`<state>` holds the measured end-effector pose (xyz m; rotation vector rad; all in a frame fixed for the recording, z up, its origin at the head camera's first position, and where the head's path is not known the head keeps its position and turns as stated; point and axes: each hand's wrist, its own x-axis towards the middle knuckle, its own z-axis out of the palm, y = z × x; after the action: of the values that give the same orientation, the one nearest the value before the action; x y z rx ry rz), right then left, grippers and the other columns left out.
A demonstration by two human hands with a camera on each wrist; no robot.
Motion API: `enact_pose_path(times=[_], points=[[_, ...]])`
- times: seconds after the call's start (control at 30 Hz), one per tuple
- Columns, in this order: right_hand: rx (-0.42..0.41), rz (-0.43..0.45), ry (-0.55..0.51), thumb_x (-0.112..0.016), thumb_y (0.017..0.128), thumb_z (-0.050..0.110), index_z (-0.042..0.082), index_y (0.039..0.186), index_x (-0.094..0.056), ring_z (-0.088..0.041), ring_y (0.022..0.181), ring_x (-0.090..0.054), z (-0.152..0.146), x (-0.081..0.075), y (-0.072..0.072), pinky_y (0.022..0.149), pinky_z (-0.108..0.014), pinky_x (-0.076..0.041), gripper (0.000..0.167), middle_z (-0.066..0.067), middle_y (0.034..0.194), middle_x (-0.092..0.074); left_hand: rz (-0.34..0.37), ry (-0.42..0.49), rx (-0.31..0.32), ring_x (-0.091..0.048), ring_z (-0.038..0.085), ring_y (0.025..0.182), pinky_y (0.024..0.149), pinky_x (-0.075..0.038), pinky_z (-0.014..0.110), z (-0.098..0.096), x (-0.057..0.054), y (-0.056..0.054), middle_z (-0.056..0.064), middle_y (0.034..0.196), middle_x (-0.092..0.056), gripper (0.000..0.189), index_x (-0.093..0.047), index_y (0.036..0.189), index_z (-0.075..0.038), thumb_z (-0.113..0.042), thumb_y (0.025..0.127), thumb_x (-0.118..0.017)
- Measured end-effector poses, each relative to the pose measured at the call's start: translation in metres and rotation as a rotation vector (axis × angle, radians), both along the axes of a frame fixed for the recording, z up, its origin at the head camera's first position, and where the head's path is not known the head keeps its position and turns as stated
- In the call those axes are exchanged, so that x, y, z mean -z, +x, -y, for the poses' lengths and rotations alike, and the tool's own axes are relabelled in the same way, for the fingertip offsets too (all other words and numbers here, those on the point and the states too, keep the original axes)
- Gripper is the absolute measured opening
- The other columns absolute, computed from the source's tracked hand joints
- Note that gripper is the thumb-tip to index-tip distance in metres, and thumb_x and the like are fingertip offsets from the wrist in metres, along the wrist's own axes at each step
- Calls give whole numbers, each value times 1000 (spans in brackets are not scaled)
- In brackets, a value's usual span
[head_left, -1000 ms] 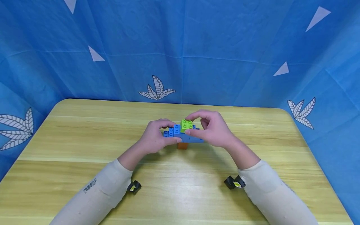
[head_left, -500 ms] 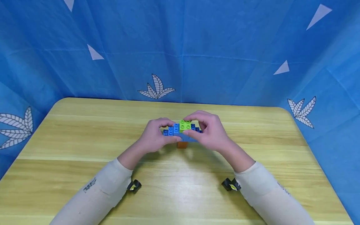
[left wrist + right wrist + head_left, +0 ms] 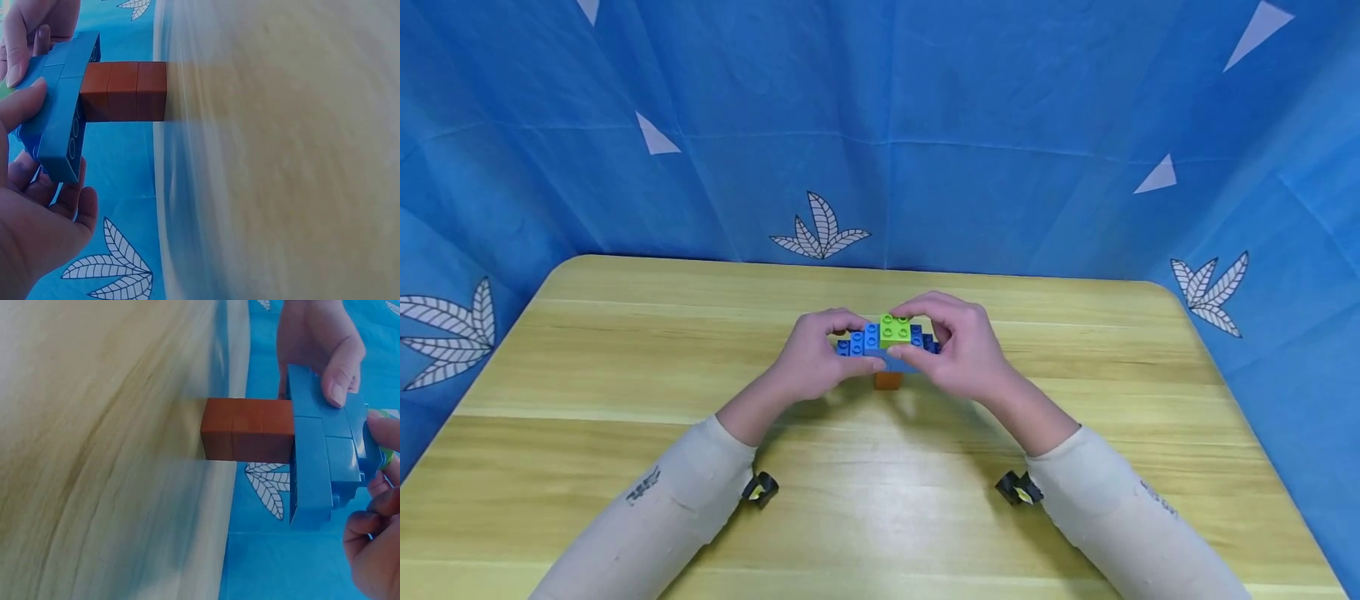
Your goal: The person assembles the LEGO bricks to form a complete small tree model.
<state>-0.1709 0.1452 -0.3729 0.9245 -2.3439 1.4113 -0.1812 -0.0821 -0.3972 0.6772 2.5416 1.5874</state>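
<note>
A stepped stack of blue building bricks stands on a column of orange-brown bricks at the table's middle. My left hand grips the blue stack from its left side, thumb on the near face and fingers behind. On top of the stack is a lime-green brick with round studs. My right hand pinches this brick between thumb and index finger, thumb in front. The right wrist view shows the blue layers widening toward the column, with the green brick mostly hidden by fingers.
The wooden table spreads around the stack, with rounded far corners. A blue cloth with white triangles and leaf prints hangs behind and beside it. Small black wrist devices are worn on both sleeves.
My right hand has shifted a little left with the green brick, which now sits squarer over the blue bricks. The left hand keeps its grip. The head view has tilted slightly.
</note>
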Motion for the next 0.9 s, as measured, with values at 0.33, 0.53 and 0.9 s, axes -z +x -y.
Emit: enact_pose_path(times=[0.33,0.53,0.9], points=[[66,92,-76,-90,72,3,6,125,-68,-16,43,-29,-5,2,15,39,-27,-23,57,-7,109,-70,-39,-83,-8,-57,20,104,91,-48,42,1,-1,1,-2,117,-66,52,-72,119,-10,-31,76,-90],[134,127,-85,-86,72,-6,-3,122,-66,-15,42,-27,-12,-2,33,39,-26,-23,54,-16,115,-68,-16,-130,-45,-57,17,112,99,-44,45,12,-1,7,-5,122,-64,64,-68,128,-12,-34,73,-92],[232,300,-24,-89,76,11,7,126,-68,-15,41,-27,-42,38,28,38,-27,-23,54,-1,118,-70,38,-148,-130,-56,24,110,98,-42,49,34,-2,14,0,110,-68,50,-71,117,-7,-24,74,-91]])
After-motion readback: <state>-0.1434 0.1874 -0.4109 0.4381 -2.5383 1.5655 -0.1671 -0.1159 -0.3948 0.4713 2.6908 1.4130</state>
